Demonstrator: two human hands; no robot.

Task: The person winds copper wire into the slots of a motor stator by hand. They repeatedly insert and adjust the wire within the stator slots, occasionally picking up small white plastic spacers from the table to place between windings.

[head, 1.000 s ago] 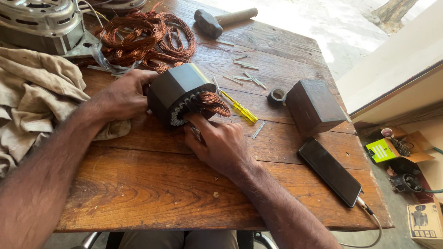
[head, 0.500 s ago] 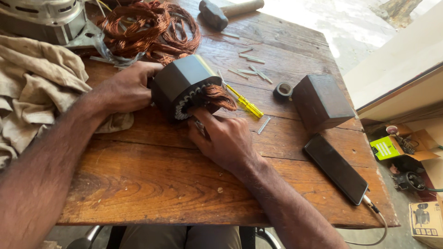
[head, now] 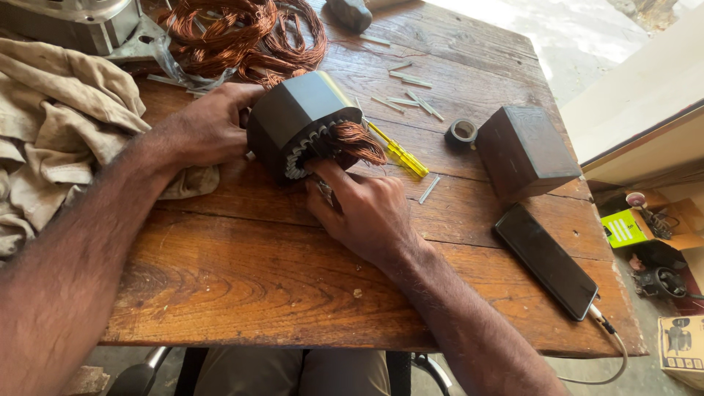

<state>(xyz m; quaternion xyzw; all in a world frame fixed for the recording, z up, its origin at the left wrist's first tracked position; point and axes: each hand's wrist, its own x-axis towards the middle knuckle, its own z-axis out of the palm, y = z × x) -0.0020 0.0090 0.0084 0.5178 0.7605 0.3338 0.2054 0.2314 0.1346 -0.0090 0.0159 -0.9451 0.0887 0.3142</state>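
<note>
The dark motor core [head: 297, 117] sits near the table's [head: 242, 271] far edge as before, left hand [head: 209, 125] still gripping its back, right hand [head: 367, 209] still curled at its copper windings [head: 356, 139], barely moved.

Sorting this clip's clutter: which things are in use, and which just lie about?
In use:
dark octagonal metal stator core
copper wire coil
left hand
right hand

Lying about:
yellow-handled screwdriver
black phone
dark wooden block
beige cloth

Left hand [head: 209, 126] cupped, right hand [head: 367, 209] fingers curled forward.
</note>
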